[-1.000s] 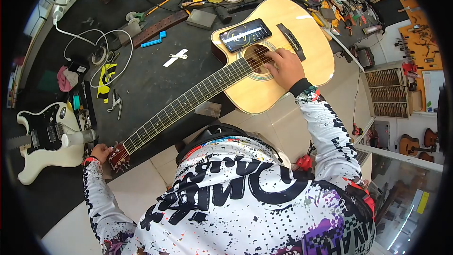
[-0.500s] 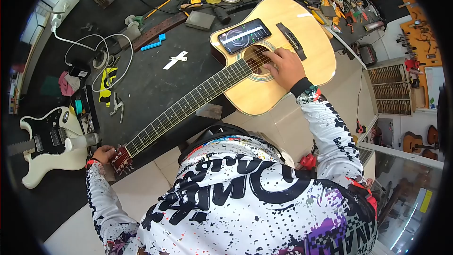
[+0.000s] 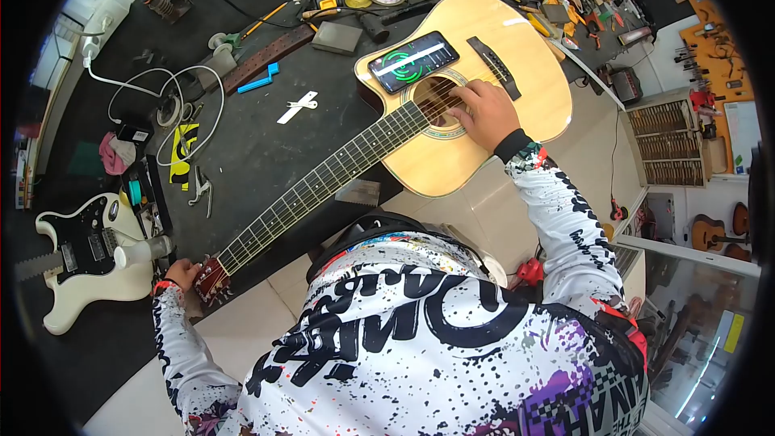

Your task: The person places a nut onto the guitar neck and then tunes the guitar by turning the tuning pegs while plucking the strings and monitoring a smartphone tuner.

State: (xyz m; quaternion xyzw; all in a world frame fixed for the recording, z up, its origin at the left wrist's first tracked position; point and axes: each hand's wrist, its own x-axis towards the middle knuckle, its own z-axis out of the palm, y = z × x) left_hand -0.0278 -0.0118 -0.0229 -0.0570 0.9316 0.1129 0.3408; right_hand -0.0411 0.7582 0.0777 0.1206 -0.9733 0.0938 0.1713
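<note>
An acoustic guitar lies with its pale body on the bench edge and its neck pointing to the lower left. My right hand rests over the strings by the soundhole, thumb and fingers bent close together. At the reddish headstock, my left hand has its fingers closed at the tuning pegs; the exact peg is too small to tell. A phone with a green circular display lies on the guitar's top, above the soundhole.
A white electric guitar lies at the left. Beyond the neck are a white cutout tool, a blue string winder, a capo and a grey block. Many tools crowd the bench's back.
The phone's circular display has turned from pale to green. My left hand has shifted slightly at the headstock, and the whole view has moved a little.
</note>
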